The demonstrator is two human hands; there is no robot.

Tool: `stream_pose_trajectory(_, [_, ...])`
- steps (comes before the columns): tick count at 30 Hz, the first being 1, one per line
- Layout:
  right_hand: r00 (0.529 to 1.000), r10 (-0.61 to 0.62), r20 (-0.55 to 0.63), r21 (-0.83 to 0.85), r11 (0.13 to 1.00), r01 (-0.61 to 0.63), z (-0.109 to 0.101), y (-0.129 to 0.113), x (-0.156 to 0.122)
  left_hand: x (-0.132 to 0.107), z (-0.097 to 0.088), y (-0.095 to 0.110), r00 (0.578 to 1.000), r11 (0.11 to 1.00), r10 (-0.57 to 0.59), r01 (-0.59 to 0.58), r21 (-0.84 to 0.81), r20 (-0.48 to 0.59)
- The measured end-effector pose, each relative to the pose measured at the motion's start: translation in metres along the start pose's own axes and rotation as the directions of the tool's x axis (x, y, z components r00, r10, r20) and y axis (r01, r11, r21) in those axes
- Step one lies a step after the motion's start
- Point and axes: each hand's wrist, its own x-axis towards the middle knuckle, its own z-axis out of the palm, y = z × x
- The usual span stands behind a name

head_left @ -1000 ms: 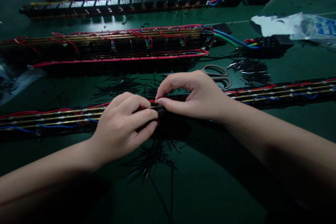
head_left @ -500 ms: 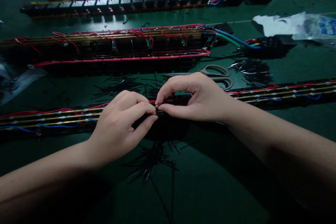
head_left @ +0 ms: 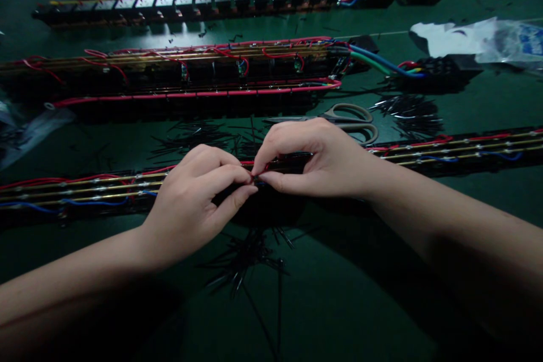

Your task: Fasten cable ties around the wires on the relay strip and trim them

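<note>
Over the long wired strip [head_left: 102,192], the fingertips of your right hand [head_left: 324,158] sit lower than a second ago, and those of your left hand [head_left: 195,203] have gathered in beside them. That brings both to one spot on the strip, which runs across the surface [head_left: 509,195] beneath them. Each grip is narrow (whether either pinches anything, you can't tell here). Scissors [head_left: 348,121] lie just beyond your right hand; thin black strands [head_left: 241,254] lie nearer you.
</note>
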Motion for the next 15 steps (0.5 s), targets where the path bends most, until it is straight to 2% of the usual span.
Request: stream_pose_trajectory(15, [0.999,-0.02,0.026,-0.031,0.999,0.021,0.0001,0.0004,-0.0004,0.0004,-0.0005,0.0005,1.0,1.0,-0.012,0.012,-0.003,0.005])
